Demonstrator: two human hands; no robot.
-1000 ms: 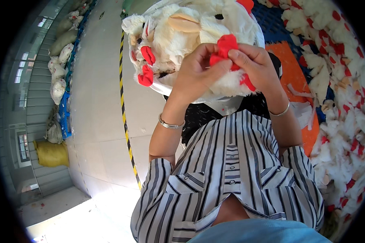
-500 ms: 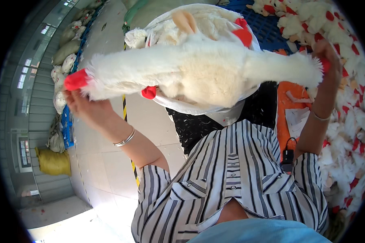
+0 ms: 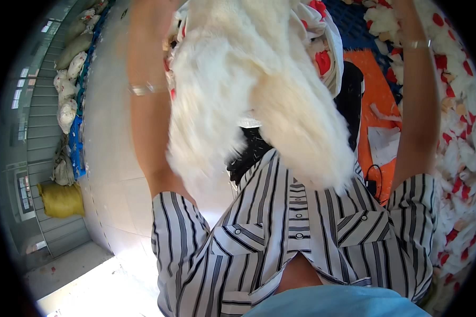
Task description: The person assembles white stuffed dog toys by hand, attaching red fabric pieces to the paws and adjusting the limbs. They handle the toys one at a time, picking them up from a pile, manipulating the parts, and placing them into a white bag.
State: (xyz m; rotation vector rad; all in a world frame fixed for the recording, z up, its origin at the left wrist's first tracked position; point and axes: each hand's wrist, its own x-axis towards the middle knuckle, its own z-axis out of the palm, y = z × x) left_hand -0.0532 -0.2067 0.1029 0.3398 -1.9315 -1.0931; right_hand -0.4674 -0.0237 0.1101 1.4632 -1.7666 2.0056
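A white plush toy skin point(image 3: 232, 68) with long fur hangs in front of me, blurred by motion, its two limb-like parts dangling toward my striped shirt. My left hand point(image 3: 150, 37) is raised on its left side, smeared, with the fingers not readable. At the upper right edge my right hand point(image 3: 405, 13) shows only in part; its fingers are cut off by the frame. Whether either hand grips the plush cannot be made out. Behind it stands a white sack point(image 3: 330, 50) holding more white plush with red pieces.
A large heap of white and red plush pieces point(image 3: 460, 142) fills the right side. An orange board point(image 3: 373, 84) with white paper point(image 3: 383, 143) lies beside the black surface point(image 3: 349, 100). Filled sacks point(image 3: 66, 95) and a yellow sack point(image 3: 61, 199) line the left wall.
Both hands have moved up and away toward the top edge. The plush, stretched sideways between them before, now hangs lengthwise with its two limb-like parts toward me.
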